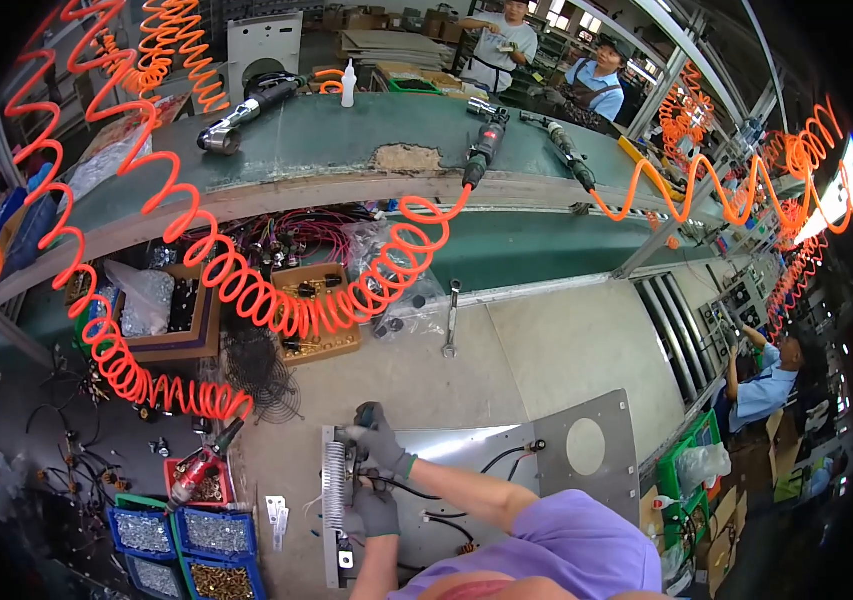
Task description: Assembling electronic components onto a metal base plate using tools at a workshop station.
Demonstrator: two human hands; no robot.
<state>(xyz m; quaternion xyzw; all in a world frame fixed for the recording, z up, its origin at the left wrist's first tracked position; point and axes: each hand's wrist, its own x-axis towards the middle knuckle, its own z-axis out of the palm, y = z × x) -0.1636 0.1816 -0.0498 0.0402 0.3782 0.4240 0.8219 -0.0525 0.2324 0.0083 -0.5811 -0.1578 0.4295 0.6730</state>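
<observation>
A sheet-metal chassis (pixel 466 442) lies in front of me, with a silver ribbed coil (pixel 334 480) along its left edge and a black cable (pixel 446 518) inside. My right hand (pixel 384 447), in a grey glove, is closed at the chassis's upper left corner, around a dark object too small to name. Just below it, my gloved left hand (pixel 376 510) has its fingers curled beside the coil, against a dark part; what they grip is hidden. A flat grey plate with a round hole (pixel 606 465) adjoins the chassis on the right.
Left stand blue bins of fasteners (pixel 216 532), a red-handled air tool (pixel 191 478) and a black fan guard (pixel 264 375). A wrench (pixel 452 318) lies beyond. Orange coiled hoses (pixel 291 310) hang across; air tools (pixel 486 145) rest on the green shelf (pixel 321 140). Co-workers (pixel 761 375) are nearby.
</observation>
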